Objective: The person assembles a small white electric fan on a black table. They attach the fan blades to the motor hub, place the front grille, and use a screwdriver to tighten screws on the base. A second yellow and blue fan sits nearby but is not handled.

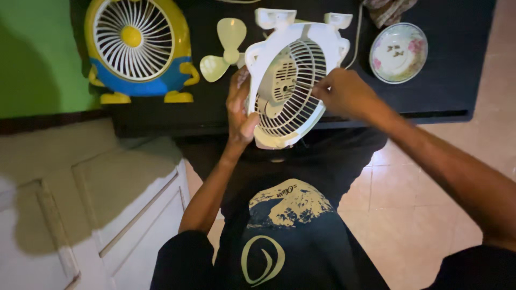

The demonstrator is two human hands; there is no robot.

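Item: white plastic fan housing with round slatted grille point(287, 88), held upright and tilted above the near edge of the black table point(446, 80), between both hands.

Left hand point(239, 110): wrapped round the housing's left rim, thumb lying across the lower front, fingers clenched behind it. It carries the weight.

Right hand point(344, 94): at the right edge of the grille, fingertips pinched on the outer slats or the rim seam. What they grip exactly is too small to tell; no tool shows.

Step in hand, by judgement: working the grille at its rim, either seating it or freeing it. Which of the two cannot be told. The motor block shows through the slats with no blade on it.

Nearby on the table:
- pale green three-bladed plastic fan propeller point(226, 48), lying loose just left of the housing.
- yellow and blue cartoon-shaped desk fan with white grille point(138, 48), standing well to the left.
- white floral ceramic saucer point(399, 52), to the right, holding a few small dark bits, likely screws.

Next move calls for: a steady left-hand hold while the right fingers work round the rim evenly, without bending the thin slats.
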